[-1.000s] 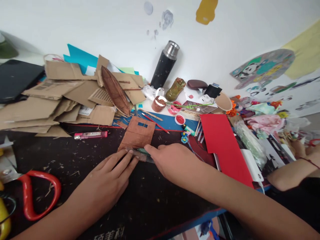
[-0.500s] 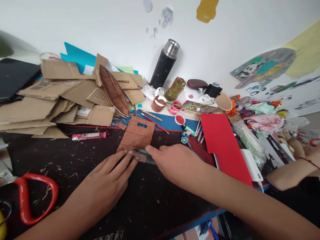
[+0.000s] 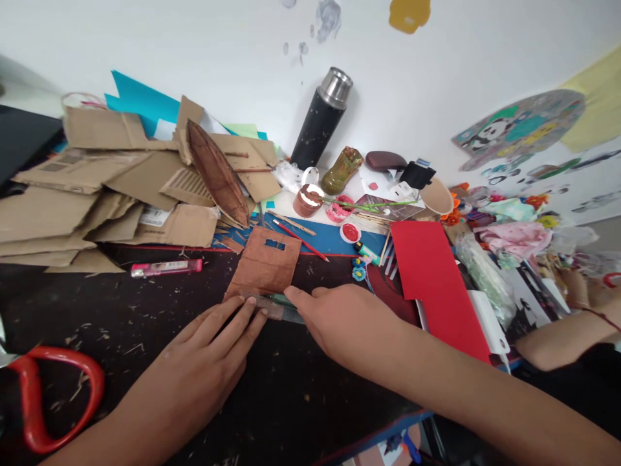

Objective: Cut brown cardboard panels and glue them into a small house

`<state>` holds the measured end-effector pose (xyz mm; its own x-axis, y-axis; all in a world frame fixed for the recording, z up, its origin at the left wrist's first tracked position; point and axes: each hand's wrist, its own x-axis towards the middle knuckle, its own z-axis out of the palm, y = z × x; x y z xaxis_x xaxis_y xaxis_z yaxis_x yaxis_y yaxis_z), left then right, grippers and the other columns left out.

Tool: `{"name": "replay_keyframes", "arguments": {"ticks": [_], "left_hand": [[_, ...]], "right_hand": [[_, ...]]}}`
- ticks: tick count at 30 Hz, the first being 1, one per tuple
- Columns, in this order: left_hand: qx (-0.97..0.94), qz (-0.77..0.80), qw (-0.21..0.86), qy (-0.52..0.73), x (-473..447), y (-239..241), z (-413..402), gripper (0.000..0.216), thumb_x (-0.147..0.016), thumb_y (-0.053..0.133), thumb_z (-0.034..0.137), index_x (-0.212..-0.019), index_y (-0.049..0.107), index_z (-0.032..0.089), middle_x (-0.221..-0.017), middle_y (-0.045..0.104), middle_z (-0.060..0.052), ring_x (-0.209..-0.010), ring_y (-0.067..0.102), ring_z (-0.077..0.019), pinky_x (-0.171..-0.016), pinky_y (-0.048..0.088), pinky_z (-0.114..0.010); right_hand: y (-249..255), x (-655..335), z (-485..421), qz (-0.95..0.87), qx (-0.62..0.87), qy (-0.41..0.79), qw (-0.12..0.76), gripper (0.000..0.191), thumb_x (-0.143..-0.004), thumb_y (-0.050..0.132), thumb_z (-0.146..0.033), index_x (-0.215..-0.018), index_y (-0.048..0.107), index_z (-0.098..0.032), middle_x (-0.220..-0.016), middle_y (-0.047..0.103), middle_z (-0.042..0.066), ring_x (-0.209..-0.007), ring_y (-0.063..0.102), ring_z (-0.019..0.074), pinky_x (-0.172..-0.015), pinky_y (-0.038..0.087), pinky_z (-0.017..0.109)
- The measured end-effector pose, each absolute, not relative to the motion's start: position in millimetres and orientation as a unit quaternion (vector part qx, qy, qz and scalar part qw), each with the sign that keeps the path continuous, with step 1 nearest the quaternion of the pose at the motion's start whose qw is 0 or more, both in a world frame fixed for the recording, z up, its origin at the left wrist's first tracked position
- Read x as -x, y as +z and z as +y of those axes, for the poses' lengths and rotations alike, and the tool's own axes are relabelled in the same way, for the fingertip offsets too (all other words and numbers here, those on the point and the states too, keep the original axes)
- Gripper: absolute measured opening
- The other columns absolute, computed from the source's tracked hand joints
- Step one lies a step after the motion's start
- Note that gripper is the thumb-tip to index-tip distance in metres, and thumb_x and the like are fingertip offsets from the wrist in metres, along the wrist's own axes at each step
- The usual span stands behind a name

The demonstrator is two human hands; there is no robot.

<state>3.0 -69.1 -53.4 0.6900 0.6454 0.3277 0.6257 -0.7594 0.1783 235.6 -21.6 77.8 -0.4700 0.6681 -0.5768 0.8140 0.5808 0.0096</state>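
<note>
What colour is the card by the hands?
The card is reddish brown, best seen in the head view.

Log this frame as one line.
left hand: flat, fingertips on ruler | right hand: flat, on ruler | ruler: at near edge of brown card | pink cutter: untouched, left of card

Fingertips of the left hand (image 3: 208,356) and the right hand (image 3: 349,323) cover parts of a clear strip (image 3: 280,309), whose markings are too blurred to read. The left edge cuts off a red scissor handle (image 3: 96,388), and the right edge cuts off another person's forearm (image 3: 563,336).
</note>
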Motion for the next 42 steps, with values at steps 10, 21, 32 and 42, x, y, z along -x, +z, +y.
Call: {"name": "replay_keyframes", "arguments": {"ticks": [10,21,32,42], "left_hand": [[-0.919,0.343,0.029,0.191,-2.1,-55.2,-69.9,0.049,-0.102,0.046,0.026,-0.144,0.069,0.011,-0.145,0.072,-0.015,-0.140,0.058,-0.0329,-0.116,0.045,-0.048],[-0.922,0.342,0.023,0.180,-1.9,-52.1,-69.3,0.048,-0.103,0.047,0.027,-0.142,0.071,0.014,-0.145,0.072,-0.014,-0.140,0.059,-0.0324,-0.114,0.046,-0.048],[-0.921,0.346,0.027,0.178,-2.1,-55.4,-69.4,0.049,-0.102,0.049,0.030,-0.144,0.069,0.014,-0.145,0.071,-0.015,-0.140,0.058,-0.0327,-0.115,0.046,-0.049],[-0.920,0.348,0.029,0.178,-2.2,-53.0,-69.2,0.050,-0.104,0.045,0.030,-0.145,0.068,0.015,-0.146,0.072,-0.013,-0.139,0.058,-0.0323,-0.114,0.047,-0.048]], "right_hand": [[78.8,-240.2,-20.5,0.849,-0.441,-0.141,0.254,0.047,-0.103,0.056,-0.013,-0.150,0.054,-0.015,-0.100,0.078,0.009,-0.076,0.076,0.0238,-0.054,0.039,0.032],[74.7,-237.0,-20.9,0.850,-0.439,-0.143,0.254,0.043,-0.104,0.053,-0.012,-0.146,0.055,-0.015,-0.097,0.078,0.010,-0.077,0.077,0.0246,-0.059,0.048,0.032],[71.6,-237.4,-23.9,0.851,-0.435,-0.128,0.264,0.055,-0.098,0.056,-0.010,-0.153,0.050,-0.014,-0.096,0.077,0.010,-0.078,0.076,0.0251,-0.060,0.051,0.032],[73.2,-236.8,-25.1,0.847,-0.436,-0.126,0.276,0.065,-0.096,0.058,-0.009,-0.159,0.046,-0.014,-0.097,0.076,0.011,-0.074,0.077,0.0259,-0.057,0.051,0.033]]}}
